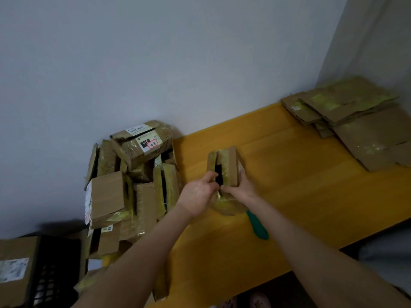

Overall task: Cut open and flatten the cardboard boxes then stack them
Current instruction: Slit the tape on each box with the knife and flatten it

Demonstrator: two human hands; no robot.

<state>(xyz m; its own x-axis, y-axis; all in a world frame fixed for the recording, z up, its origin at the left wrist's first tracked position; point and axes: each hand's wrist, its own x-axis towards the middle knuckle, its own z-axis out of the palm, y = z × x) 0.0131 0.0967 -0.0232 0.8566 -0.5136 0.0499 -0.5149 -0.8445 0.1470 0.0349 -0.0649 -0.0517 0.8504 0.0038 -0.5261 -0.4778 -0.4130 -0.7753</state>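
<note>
Small cardboard box (231, 161) sits on the desk (289, 174), dead ahead between both hands. Its long axis runs away from the person, toward the wall.

- **Box:** top seam slit, dark gap along it; contents cannot be told.
- **Left hand (198, 194):** fingers hooked into the gap at the left flap.
- **Right hand (241, 188):** grips the right flap and side. Both hands are equally near.
- **Likely next:** pull the flaps apart.
- **Green-handled knife (259, 226):** on the desk, just nearside of the right hand.
- **Uncut boxes (133, 174):** piled left of the left hand.
- **Flattened stack (360, 121):** well apart, beyond the right hand.
</note>
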